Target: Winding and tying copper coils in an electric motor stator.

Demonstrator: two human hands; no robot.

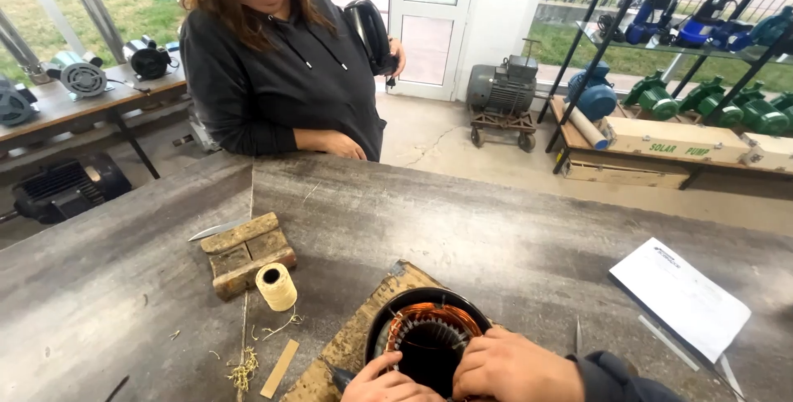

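Observation:
A round black motor stator (429, 332) with copper windings stands on a scrap of wood board (351, 344) at the near edge of the grey workbench (496, 228). My left hand (388, 383) rests on the stator's near left rim, fingers curled against the windings. My right hand (512, 365), in a dark sleeve, presses on the right side of the copper coil. Both hands touch the stator; whether either holds a small tool is hidden.
A spool of pale twine (276, 286) sits beside small wood blocks (246, 253) and a knife blade (213, 231). White papers (681, 296) lie at right. A person in a dark hoodie (281, 71) stands across the bench. Motors and pumps fill shelves (686, 30) behind.

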